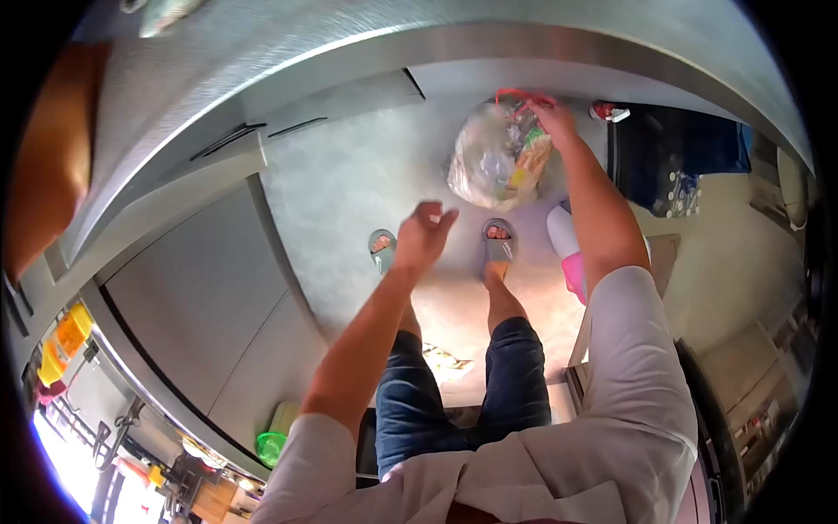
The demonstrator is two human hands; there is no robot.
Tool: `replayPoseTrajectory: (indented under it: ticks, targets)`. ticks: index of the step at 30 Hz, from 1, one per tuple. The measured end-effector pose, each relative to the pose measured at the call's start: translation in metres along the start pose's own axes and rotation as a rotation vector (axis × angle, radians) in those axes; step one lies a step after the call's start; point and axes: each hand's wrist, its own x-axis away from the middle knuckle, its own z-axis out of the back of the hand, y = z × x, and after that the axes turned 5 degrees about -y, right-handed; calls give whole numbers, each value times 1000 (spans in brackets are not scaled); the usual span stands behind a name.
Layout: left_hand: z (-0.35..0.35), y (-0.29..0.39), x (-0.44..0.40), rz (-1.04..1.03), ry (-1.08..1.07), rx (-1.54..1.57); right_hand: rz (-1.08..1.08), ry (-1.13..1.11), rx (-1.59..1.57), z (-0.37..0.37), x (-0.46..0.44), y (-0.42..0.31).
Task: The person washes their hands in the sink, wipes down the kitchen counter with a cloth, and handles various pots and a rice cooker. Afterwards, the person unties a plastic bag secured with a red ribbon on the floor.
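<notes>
A clear plastic garbage bag (489,162) filled with mixed rubbish is near the floor in front of my feet. My right hand (552,120) is closed on its red drawstring (515,94) at the top right of the bag. Wrappers and bits of green and yellow show through the plastic. My left hand (423,236) is in the air above my left foot, apart from the bag. Its fingers are loosely curled, the thumb stands away from them, and nothing is seen in it.
A metal counter edge (454,39) curves across the top, with cabinet doors (201,288) on the left. A dark blue item (676,144) and a small red-and-white container (608,112) are at the right. A white and pink object (569,253) stands beside my right leg. A green mesh basket (271,447) is lower left.
</notes>
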Motion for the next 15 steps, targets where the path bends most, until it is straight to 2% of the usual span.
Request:
replayPoseTrajectory:
  ticks: [3,4,5,7,10,12,14,15]
  targets:
    - [-29,-17,-62,86,-29,49,1,7,91,-5,-3,3]
    - [-29,-6,-75,49,-17,0,16,-13,133,-6,-5,9]
    - [-31,-2,-89,71,-42,-38,52,-49,-3,-5,7,0]
    - [-42,5,-103,-83,103,-8,120,-118,-278,-3,50,-20]
    - [-57,30,-105,-332,218,-38,45,-170,-348,-1,126,-29]
    - [-56,44,-97,-407,82,-3,60,-262,-386,5,173,-49]
    - [-52,50,-82,-378,-232,113,70,-330,-396,9,212,-58]
    - [-53,50,-70,-449,-162,23,78,-352,-386,9,230,-59]
